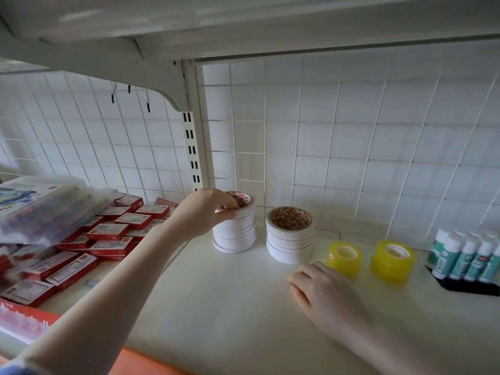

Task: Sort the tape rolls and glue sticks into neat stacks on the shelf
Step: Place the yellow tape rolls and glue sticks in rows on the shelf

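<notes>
top roll (244, 204) of left white stack (234, 234) is pinched by left hand (205, 212), thumb outside, fingertips curled into the core. right white stack (290, 236) is set just beside it. two yellow rolls (344, 257) are spaced apart further right. right hand (322, 290) is laid flat on shelf (216, 293), fingers relaxed, near first yellow roll. glue sticks (465, 255) are stood upright at far right. red boxes (113, 234) are piled on the left.

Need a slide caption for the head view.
Left hand grips top roll of left white tape stack; right hand rests open on shelf.
</notes>
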